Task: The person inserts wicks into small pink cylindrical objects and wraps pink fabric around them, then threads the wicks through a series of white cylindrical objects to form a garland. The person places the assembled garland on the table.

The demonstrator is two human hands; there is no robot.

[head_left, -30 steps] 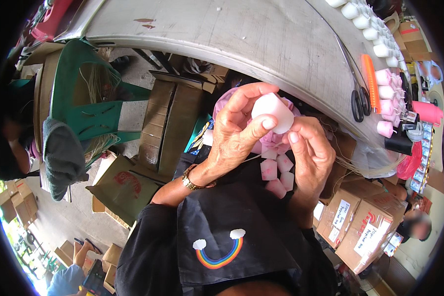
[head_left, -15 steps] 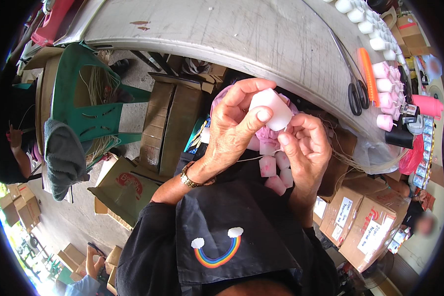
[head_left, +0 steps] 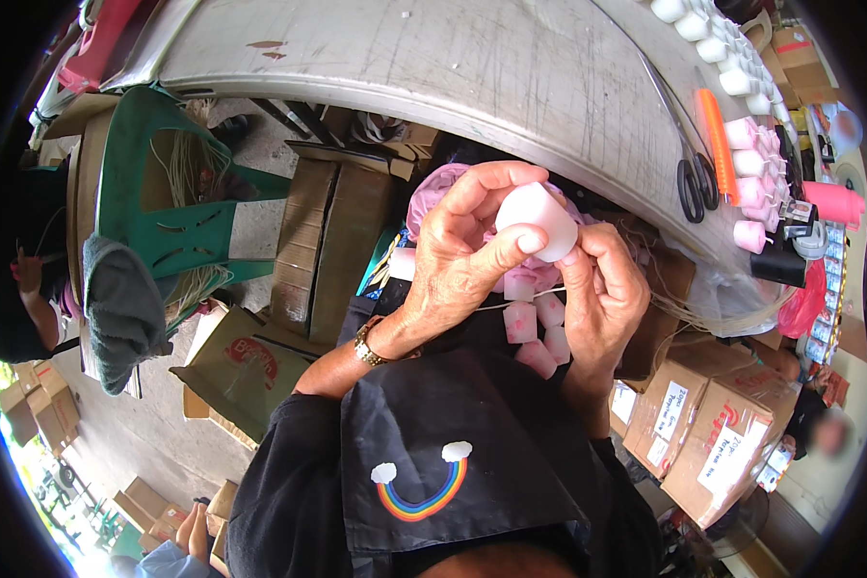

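My left hand (head_left: 458, 252) holds a whitish-pink candle (head_left: 538, 217) between its thumb and fingers, just off the table's near edge. Thumb and index finger of my right hand (head_left: 607, 294) press together against the candle's lower right end. What sits between those fingertips is hidden. A pale thin cord (head_left: 508, 305) passes below the candle toward my right hand. Several pink-and-white candles (head_left: 521, 323) lie in my lap beneath my hands, beside a pink cloth (head_left: 433, 197).
On the grey table (head_left: 385, 58), black-handled scissors (head_left: 694, 183) lie beside an orange strip (head_left: 718, 144). Rows of white candles (head_left: 737, 81) and pink candles (head_left: 749, 234) stand at right. A green chair (head_left: 178, 226), cardboard boxes (head_left: 708, 429) and another person's hand (head_left: 31, 273) are around.
The candle has shifted slightly right and down in my left hand. My right fingertips have closed in from just below it and now touch its end.
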